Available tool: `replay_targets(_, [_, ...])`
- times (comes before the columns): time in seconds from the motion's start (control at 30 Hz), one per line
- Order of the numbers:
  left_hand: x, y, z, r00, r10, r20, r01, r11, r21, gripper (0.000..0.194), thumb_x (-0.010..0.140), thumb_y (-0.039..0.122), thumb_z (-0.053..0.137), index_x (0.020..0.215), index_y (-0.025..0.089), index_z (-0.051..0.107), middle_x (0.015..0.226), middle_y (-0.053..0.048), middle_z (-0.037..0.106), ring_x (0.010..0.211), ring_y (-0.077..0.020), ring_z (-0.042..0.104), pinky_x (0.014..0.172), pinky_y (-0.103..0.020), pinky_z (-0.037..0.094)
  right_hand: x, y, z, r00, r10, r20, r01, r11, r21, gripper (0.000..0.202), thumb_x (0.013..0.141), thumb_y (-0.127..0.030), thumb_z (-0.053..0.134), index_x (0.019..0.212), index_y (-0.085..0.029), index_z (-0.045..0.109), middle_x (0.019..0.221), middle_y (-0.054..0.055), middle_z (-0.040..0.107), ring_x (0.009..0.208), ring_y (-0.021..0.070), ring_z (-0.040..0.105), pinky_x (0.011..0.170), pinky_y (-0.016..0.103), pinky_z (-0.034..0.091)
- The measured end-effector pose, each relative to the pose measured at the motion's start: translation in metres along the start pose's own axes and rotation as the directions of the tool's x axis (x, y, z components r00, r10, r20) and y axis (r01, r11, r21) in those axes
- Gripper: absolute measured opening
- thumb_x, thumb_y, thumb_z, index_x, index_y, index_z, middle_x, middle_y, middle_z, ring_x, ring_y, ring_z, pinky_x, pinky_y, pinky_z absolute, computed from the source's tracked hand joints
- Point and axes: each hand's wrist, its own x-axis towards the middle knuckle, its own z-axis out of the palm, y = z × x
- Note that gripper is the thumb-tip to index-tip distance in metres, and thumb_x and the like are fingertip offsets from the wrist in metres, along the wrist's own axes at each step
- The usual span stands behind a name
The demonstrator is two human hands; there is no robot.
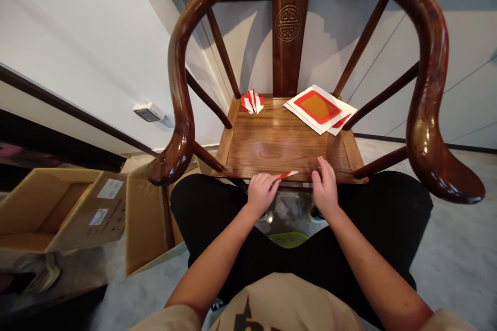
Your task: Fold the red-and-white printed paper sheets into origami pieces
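My left hand point(263, 194) pinches a small piece of folded red and white paper point(288, 175) at the front edge of the wooden chair seat point(272, 145). The paper's narrow end points right, toward my other hand. My right hand point(325, 186) is apart from the paper, fingers stretched out beside the seat's front edge, holding nothing. At the back left of the seat sits a folded red and white paper shape point(252, 102). Flat sheets with a red border and an orange-brown middle point(316, 107) overlap at the back right.
The chair's curved armrest point(182, 88) rises around the seat on both sides. Open cardboard boxes point(77, 212) stand on the floor at the left. A wall socket point(148, 111) is on the white wall. Something green point(288, 239) lies below, between my legs.
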Motion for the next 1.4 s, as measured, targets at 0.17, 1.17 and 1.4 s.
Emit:
replay_targets(0.17, [0.032, 0.032, -0.008, 0.894, -0.446, 0.049, 0.332, 0.584, -0.741, 0.031, 0.079, 0.042, 0.073, 0.095, 0.015, 0.073, 0.090, -0.006, 0.075, 0.079, -0.0180, 0.068, 0.077, -0.032, 0.054, 0.041, -0.023, -0.008, 0.956, 0.006, 0.292, -0.137, 0.891, 0.433, 0.041, 0.097, -0.047, 0.047, 0.116, -0.017, 0.067, 0.112, 0.011, 0.073, 0.107, 0.0223, 0.067, 0.100, 0.039, 0.049])
replay_targets(1.17, [0.115, -0.004, -0.019, 0.900, -0.192, 0.392, 0.364, 0.825, -0.432, 0.030, 0.081, 0.041, 0.069, 0.096, 0.016, 0.078, 0.094, -0.008, 0.075, 0.086, -0.0206, 0.067, 0.080, -0.030, 0.049, 0.116, -0.025, -0.009, 0.670, -0.062, 0.740, -0.051, 0.990, 0.129, 0.023, 0.087, -0.035, 0.057, 0.083, -0.019, 0.073, 0.080, 0.002, 0.072, 0.073, 0.0167, 0.061, 0.066, 0.026, 0.040])
replay_targets(1.4, [0.107, 0.000, -0.020, 0.838, -0.013, 0.546, 0.219, 0.924, -0.313, 0.023, 0.083, 0.036, 0.066, 0.090, 0.018, 0.079, 0.088, -0.006, 0.074, 0.081, -0.0184, 0.065, 0.077, -0.028, 0.048, 0.110, -0.029, -0.018, 0.614, -0.103, 0.782, 0.085, 0.994, 0.065, 0.019, 0.085, -0.031, 0.059, 0.084, -0.021, 0.076, 0.079, 0.002, 0.073, 0.070, 0.0163, 0.062, 0.063, 0.026, 0.037])
